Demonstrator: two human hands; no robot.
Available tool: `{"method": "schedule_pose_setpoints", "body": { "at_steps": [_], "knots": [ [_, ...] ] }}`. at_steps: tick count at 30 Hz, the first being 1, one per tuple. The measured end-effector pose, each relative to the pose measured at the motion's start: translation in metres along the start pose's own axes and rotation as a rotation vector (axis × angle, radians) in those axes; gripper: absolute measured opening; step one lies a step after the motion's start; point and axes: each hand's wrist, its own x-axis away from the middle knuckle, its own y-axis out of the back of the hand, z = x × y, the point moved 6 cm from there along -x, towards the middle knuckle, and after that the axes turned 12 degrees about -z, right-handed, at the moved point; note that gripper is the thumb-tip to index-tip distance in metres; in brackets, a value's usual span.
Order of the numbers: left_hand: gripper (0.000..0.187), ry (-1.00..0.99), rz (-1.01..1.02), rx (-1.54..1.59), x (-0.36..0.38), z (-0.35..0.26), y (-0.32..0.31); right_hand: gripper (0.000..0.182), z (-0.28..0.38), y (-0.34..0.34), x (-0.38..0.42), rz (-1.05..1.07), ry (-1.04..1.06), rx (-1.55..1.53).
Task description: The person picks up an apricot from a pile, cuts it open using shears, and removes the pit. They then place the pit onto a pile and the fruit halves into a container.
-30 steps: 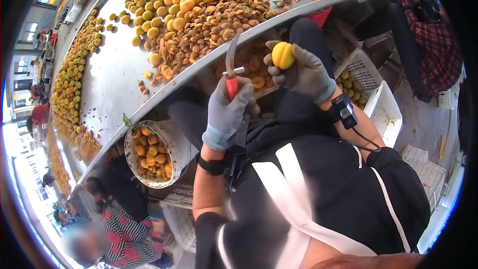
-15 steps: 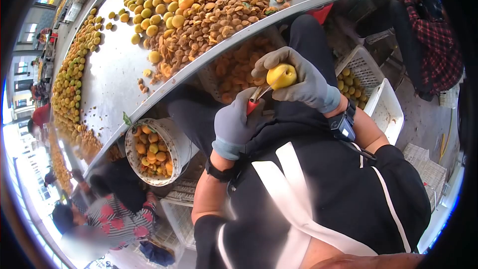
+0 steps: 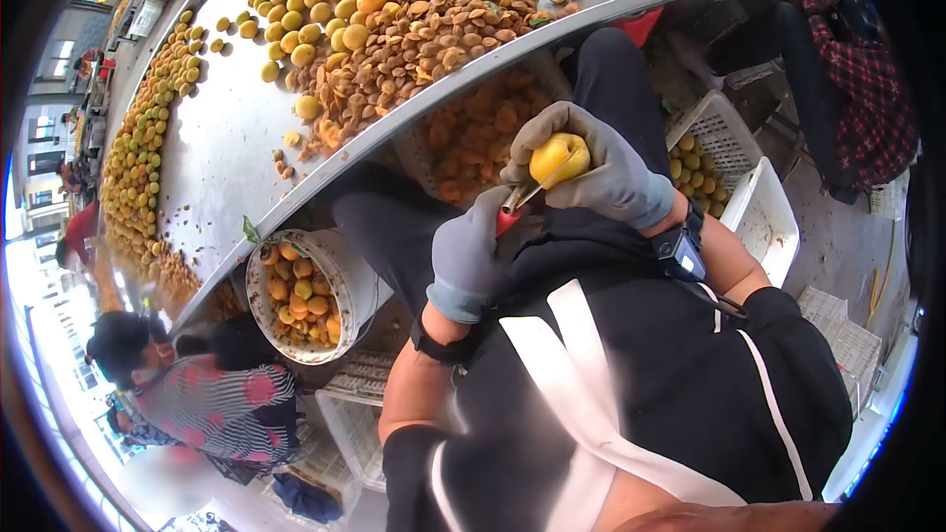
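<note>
The worktop (image 3: 219,163) is the largest obstacle: its metal edge stands between both hands and the heap (image 3: 320,5), so a hand lifted carelessly could knock it. A person (image 3: 212,404) in a striped top is near that edge, well apart from the hands. The crate (image 3: 727,133) of fruit and the white box (image 3: 772,222) beside it sit near the right arm, where a swung elbow might catch them. The bucket (image 3: 363,288) is near the left leg; a shifted knee could tip it.

The right hand (image 3: 611,169) has its grip curled round one yellow fruit (image 3: 564,152), held above the lap. The left hand (image 3: 467,254) has its grip clenched on a knife (image 3: 509,205). The blade (image 3: 530,193) meets the fruit; how deep, I cannot tell. The likeliest trouble is a slip: round skin might roll under the blade, and the right fingers (image 3: 513,173) lie close by. Too tight a squeeze could bruise the flesh.
</note>
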Motion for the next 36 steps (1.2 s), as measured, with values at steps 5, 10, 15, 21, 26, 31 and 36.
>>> {"method": "schedule_pose_setpoints", "body": {
  "at_steps": [5, 10, 15, 21, 26, 31, 36],
  "knots": [
    [0.026, 0.078, 0.045, 0.057, 0.003, 0.003, -0.001, 0.048, -0.001, -0.001, 0.002, -0.020, -0.020, 0.014],
    [0.027, 0.081, 0.094, 0.044, 0.007, 0.004, -0.002, 0.042, 0.001, -0.004, 0.004, -0.023, -0.048, 0.015],
    [0.028, 0.072, 0.066, -0.037, 0.006, 0.007, -0.005, 0.041, -0.005, -0.003, 0.004, -0.033, -0.034, 0.023],
    [0.032, 0.090, 0.034, -0.001, 0.005, 0.021, -0.021, 0.041, -0.006, -0.013, 0.000, -0.064, -0.006, 0.010],
    [0.029, 0.169, 0.068, 0.009, -0.005, 0.032, -0.030, 0.044, -0.002, -0.008, -0.012, -0.162, -0.029, -0.087],
    [0.029, 0.164, 0.083, -0.035, -0.007, 0.032, -0.032, 0.050, -0.007, 0.017, -0.012, -0.272, -0.061, 0.256],
    [0.027, 0.204, 0.096, 0.021, -0.012, 0.024, -0.030, 0.047, -0.019, 0.011, -0.012, -0.262, -0.110, -0.159]
  ]
}}
